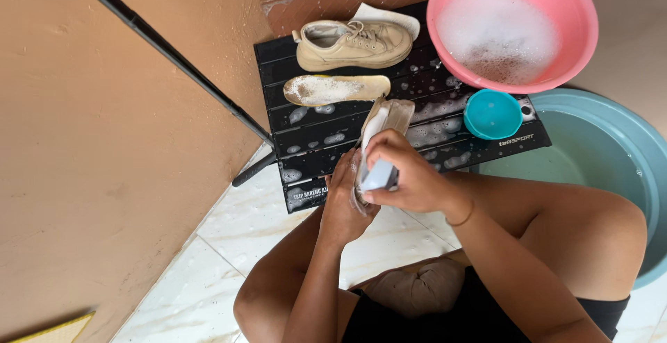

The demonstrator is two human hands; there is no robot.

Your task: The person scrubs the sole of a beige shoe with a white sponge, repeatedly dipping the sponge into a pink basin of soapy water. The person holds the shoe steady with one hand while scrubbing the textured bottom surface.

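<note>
Beige shoe [386,122]: held upright over black slatted table [333,135]; long axis running away from body.
Left hand [345,201]: clasping shoe heel from below.
Right hand [406,173]: gripping pale brush [379,175] against shoe, nearer side.
Farther: soapy insole [333,89], second shoe [354,43], pink basin [514,27].

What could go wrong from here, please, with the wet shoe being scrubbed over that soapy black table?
The soapy shoe could slip from the left hand while the right hand works the brush. The pink basin overhangs the black table edge, so a knock might tip its suds. Foam may drip onto the white tiles and leave them slick.
</note>
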